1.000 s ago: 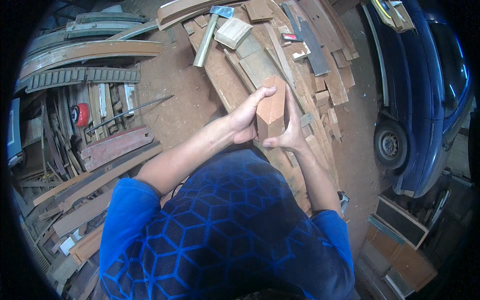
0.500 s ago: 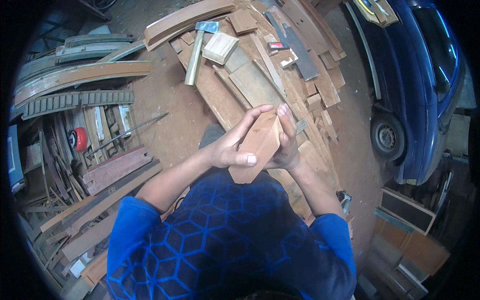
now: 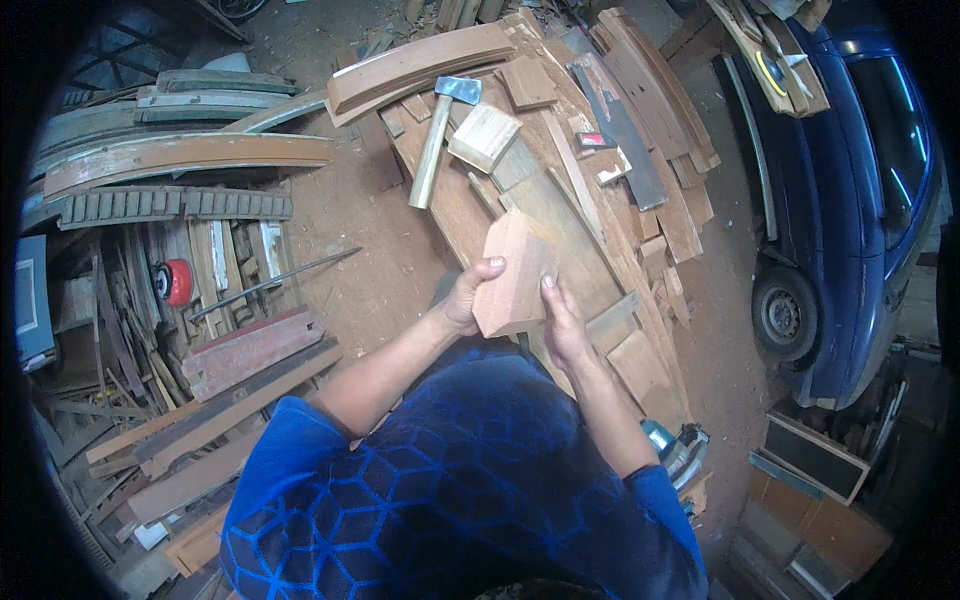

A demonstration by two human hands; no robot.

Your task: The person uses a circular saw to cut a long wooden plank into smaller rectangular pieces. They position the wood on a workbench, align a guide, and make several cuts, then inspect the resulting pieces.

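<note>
Between both hands I hold a pale reddish wooden block (image 3: 516, 275) with angled faces, above the near part of the workbench. My left hand (image 3: 470, 292) grips its left side, the thumb lying on the front face. At its right side my right hand (image 3: 564, 322) presses thumb and fingers against the wood; its palm side is partly hidden. Beyond the block, a hammer (image 3: 433, 150) with a pale wooden handle lies on the bench, next to a second, lighter wooden block (image 3: 486, 138).
On the bench (image 3: 432, 232) lie a handsaw (image 3: 632, 160), curved boards (image 3: 420, 72) and several offcuts. A power tool (image 3: 678, 450) sits by my right forearm. Stacked timber (image 3: 190, 165) fills the left side. A blue car (image 3: 838, 190) stands at the right.
The block has been turned, so a broader face shows. My right hand has shifted from its far end to its right side. The view has swung slightly.
</note>
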